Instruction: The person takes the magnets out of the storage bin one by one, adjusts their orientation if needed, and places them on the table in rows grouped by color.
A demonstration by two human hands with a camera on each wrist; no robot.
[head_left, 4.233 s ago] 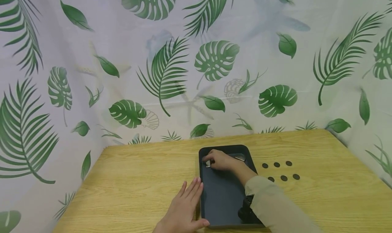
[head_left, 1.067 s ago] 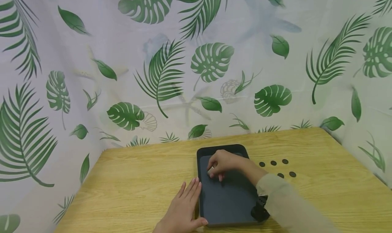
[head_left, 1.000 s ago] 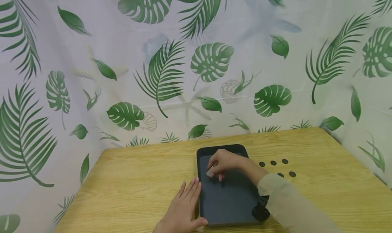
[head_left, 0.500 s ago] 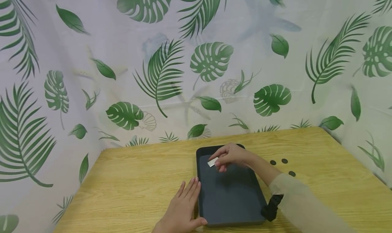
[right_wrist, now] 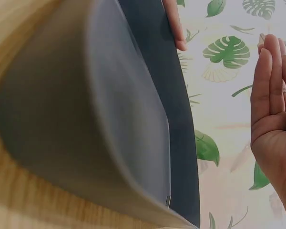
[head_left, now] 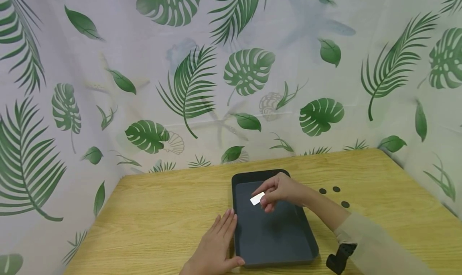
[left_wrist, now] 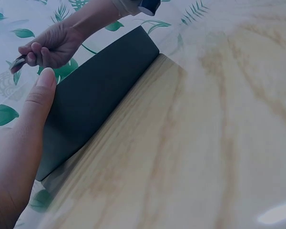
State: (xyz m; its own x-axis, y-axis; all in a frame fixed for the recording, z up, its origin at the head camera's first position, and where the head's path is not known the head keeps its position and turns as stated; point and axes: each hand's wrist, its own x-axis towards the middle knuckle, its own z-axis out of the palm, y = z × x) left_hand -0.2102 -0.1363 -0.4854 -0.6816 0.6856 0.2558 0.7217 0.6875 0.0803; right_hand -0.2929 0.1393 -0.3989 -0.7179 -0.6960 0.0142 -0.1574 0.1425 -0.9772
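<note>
A dark grey rectangular tray [head_left: 270, 247] sits on the wooden table. My right hand [head_left: 282, 190] is raised over its far half, thumb and fingers pinching a small flat rectangular piece [head_left: 257, 198] with a bright silvery face. In the left wrist view this small piece [left_wrist: 19, 63] is seen nearly edge-on at the fingertips of the right hand [left_wrist: 55, 46]. My left hand [head_left: 213, 245] lies along the tray's left side with straight fingers against the wall and the thumb at the near corner. A tiny metallic bit [right_wrist: 168, 201] shows inside the tray in the right wrist view.
Flat dark discs [head_left: 336, 189] lie on the table [head_left: 162, 214] right of the tray, partly screened by the right forearm. A leaf-patterned cloth [head_left: 231, 78] hangs around the back and sides. A black wrist camera [head_left: 341, 259] is strapped over the right sleeve.
My right hand has picked up the small silvery piece from the tray's far left and lifted it, shifting slightly right and tilting its bright face into view. The left hand stays put.
</note>
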